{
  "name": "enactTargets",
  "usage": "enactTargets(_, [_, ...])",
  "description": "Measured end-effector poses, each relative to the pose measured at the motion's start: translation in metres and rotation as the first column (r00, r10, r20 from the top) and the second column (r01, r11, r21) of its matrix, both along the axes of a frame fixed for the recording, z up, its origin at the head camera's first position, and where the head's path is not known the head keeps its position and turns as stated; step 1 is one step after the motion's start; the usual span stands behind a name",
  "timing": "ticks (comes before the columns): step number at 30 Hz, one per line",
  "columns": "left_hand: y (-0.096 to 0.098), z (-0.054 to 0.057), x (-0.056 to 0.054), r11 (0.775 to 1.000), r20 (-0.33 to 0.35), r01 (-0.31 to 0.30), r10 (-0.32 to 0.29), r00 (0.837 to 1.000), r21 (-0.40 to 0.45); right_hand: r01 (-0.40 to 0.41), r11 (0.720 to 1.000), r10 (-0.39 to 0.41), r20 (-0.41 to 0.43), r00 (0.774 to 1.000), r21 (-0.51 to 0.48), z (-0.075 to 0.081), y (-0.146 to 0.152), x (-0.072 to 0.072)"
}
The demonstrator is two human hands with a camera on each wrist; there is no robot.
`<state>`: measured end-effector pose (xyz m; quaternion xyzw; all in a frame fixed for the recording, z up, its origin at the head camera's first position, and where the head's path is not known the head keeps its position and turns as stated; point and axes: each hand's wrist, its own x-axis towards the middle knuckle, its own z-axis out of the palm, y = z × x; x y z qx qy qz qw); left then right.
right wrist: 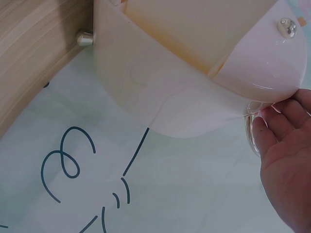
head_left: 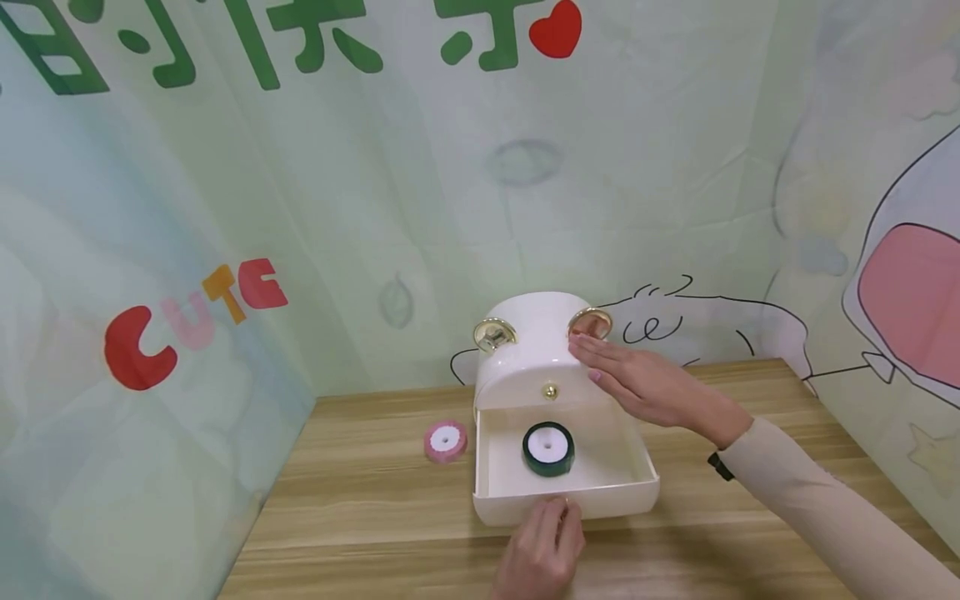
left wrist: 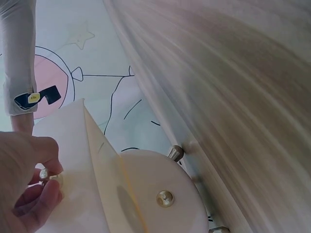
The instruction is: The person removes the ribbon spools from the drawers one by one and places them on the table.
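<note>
A white storage box [head_left: 536,321] with a rounded top and round gold-rimmed ears [head_left: 494,334] stands on the table, its lower drawer [head_left: 615,500] pulled out. My left hand [head_left: 542,550] is at the drawer front; in the left wrist view its thumb and fingers pinch a gold knob [left wrist: 44,174]. My right hand [head_left: 652,382] rests on the box's top right side, fingers nearly straight beside the right ear [head_left: 592,322]. Inside the drawer lies a dark green ribbon roll [head_left: 548,448] with a white centre. Another gold knob [head_left: 551,391] sits on the upper front.
Left of the drawer, a pink ribbon roll [head_left: 446,441] lies flat on the wooden table [head_left: 360,500]. A printed cloth backdrop [head_left: 375,208] hangs close behind the box and along both sides of the table.
</note>
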<state>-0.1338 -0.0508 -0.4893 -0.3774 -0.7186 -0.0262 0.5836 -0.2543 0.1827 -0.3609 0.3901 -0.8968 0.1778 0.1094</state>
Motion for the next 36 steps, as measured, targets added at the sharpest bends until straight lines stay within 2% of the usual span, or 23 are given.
enactTargets(9, [0.001, 0.0, 0.0, 1.0, 0.013, 0.015, -0.015, 1.0, 0.023, 0.014, 1.0, -0.015, 0.01, 1.0, 0.002, -0.001, 0.001, -0.001])
enactTargets(12, [0.0, 0.002, 0.005, 1.0, 0.085, -0.01, 0.007, 0.996, 0.029, 0.017, 1.0, -0.017, 0.007, 1.0, 0.002, -0.001, 0.001, 0.0])
enactTargets(15, [-0.001, 0.006, 0.011, 0.999, 0.176, -0.023, 0.015, 0.984, 0.047, 0.019, 1.0, -0.019, 0.005, 1.0, 0.006, -0.001, 0.001, 0.001])
enactTargets(18, [-0.003, 0.016, 0.015, 0.996, 0.259, 0.0, -0.021, 0.966, 0.084, 0.021, 1.0, -0.021, 0.008, 1.0, 0.009, 0.0, 0.002, 0.001])
enactTargets(23, [-0.011, 0.039, 0.015, 0.989, 0.376, 0.031, -0.083, 0.923, 0.145, 0.029, 0.999, -0.03, 0.019, 0.999, 0.013, 0.0, 0.001, 0.0])
enactTargets(25, [-0.015, 0.048, 0.013, 0.989, 0.392, 0.034, -0.09, 0.916, 0.147, 0.026, 0.999, -0.027, 0.016, 1.0, 0.019, 0.0, 0.0, 0.0])
enactTargets(28, [-0.019, 0.059, 0.008, 0.99, 0.395, 0.058, -0.106, 0.913, 0.132, 0.023, 0.999, -0.023, 0.007, 1.0, 0.023, 0.0, -0.001, 0.0])
enactTargets(30, [-0.023, 0.065, 0.005, 0.992, 0.424, 0.065, -0.107, 0.899, 0.111, 0.023, 0.999, -0.023, -0.001, 1.0, 0.023, 0.0, -0.001, 0.001])
enactTargets(32, [-0.026, 0.071, 0.001, 0.994, 0.469, 0.068, -0.102, 0.877, 0.089, 0.027, 0.999, -0.028, 0.006, 1.0, 0.021, 0.0, -0.001, 0.001])
enactTargets(36, [-0.032, 0.082, -0.007, 0.997, 0.565, 0.049, -0.074, 0.822, 0.06, 0.028, 0.999, -0.028, 0.022, 0.999, 0.023, 0.0, -0.002, 0.001])
